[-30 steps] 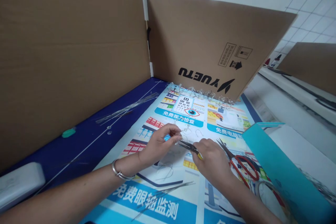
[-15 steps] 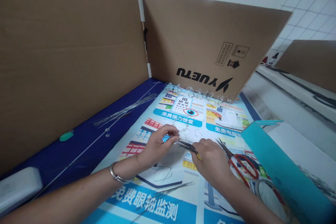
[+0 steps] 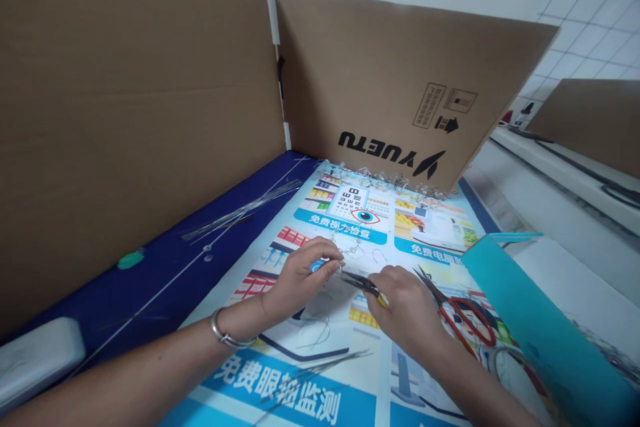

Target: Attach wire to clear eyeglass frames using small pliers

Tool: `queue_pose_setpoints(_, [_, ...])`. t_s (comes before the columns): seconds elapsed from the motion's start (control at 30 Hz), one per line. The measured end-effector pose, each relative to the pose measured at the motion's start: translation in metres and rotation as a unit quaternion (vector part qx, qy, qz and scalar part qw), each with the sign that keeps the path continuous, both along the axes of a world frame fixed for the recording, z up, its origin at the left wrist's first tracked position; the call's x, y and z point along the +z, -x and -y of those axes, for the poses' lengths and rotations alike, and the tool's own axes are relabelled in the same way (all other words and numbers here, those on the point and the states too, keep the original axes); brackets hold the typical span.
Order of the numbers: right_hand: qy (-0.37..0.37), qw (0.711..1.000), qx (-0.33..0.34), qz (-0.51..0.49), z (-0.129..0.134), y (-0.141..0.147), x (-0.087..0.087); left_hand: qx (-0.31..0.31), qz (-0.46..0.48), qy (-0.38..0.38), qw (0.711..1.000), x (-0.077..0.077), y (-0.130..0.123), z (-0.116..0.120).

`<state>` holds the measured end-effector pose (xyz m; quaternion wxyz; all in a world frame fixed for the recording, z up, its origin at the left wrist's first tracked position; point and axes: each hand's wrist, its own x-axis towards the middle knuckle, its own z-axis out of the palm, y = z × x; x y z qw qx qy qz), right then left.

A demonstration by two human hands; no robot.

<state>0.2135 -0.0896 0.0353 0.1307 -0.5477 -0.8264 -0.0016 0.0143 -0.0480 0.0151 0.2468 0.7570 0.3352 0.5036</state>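
Observation:
My left hand [image 3: 313, 273] is closed in a pinch, thumb against fingers, on a thin wire [image 3: 342, 269] whose end barely shows. A pair of pliers [image 3: 361, 281] with dark jaws and yellow on the handle is gripped in my right hand [image 3: 407, 303]. The jaw tips point left, right by the left fingertips; whether they clamp the wire cannot be made out. Just beyond the hands lie clear beads [image 3: 355, 245] and a bent wire hook [image 3: 380, 256]. A curled wire [image 3: 320, 333] and several straight wires [image 3: 320, 368] lie nearer me on the printed sheet [image 3: 385, 347].
Red-handled scissors [image 3: 465, 320] lie right of my right hand, beside a teal box [image 3: 530, 320]. Cardboard panels [image 3: 400, 80] stand behind and at left. Beaded wire pieces [image 3: 385, 180] line the back panel. A wire bundle [image 3: 245, 207] and a white case [image 3: 43, 360] are at left.
The view has shifted slightly. Both hands stay almost in place, and the wire at the left fingertips looks turned. The pliers are still in my right hand.

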Motion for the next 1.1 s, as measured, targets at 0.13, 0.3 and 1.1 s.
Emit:
queue_pose_setpoints(0.13, [-0.009, 1.000, 0.000, -0.008, 0.001, 0.000, -0.001, 0.006, -0.003, -0.013, 1.000, 0.003, 0.000, 0.001])
queue_pose_setpoints(0.3, [-0.007, 1.000, -0.006, 0.007, 0.002, 0.002, -0.001, 0.009, 0.000, -0.032, 0.999, 0.001, 0.000, 0.000])
queue_pose_setpoints(1.1, [0.009, 0.999, -0.026, 0.041, 0.006, 0.011, 0.009, -0.021, 0.003, -0.012, 1.000, 0.001, -0.005, 0.003])
